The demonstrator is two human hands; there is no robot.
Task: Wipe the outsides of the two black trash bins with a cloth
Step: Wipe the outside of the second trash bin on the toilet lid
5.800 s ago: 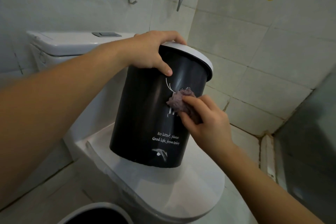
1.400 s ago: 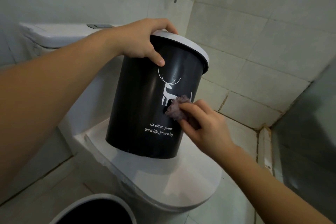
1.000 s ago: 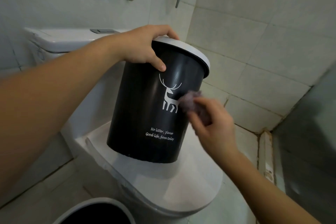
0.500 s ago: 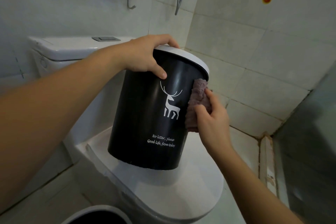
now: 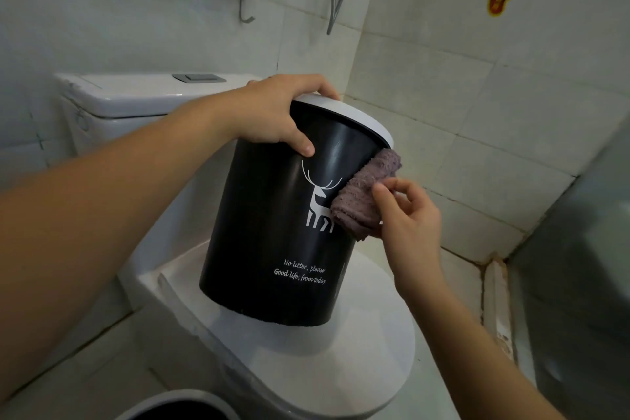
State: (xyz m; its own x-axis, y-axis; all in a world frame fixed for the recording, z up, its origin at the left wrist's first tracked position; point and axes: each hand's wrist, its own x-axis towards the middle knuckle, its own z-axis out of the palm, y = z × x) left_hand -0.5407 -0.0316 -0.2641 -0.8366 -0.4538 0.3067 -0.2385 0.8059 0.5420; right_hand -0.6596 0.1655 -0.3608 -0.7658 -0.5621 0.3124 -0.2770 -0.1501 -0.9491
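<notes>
Tiled bathroom. Bin [image 5: 272, 232] tilted on toilet lid [image 5: 341, 368]; left hand [image 5: 272, 116] grips rim; right hand [image 5: 409, 215] pinches cloth [image 5: 361, 201] against bin.

Black trash bin [image 5: 272, 232] at frame centre, round, white-rimmed, printed with a white deer and the lines "No litter, please / Good life, from today"; tilted, base on the closed white toilet lid [image 5: 341, 368]. Purple-grey cloth [image 5: 361, 198], folded and fuzzy, pressed to the bin's right side just under the rim, right of the deer. Second bin [image 5: 177, 406] at bottom edge, only its white rim and dark inside in view
</notes>
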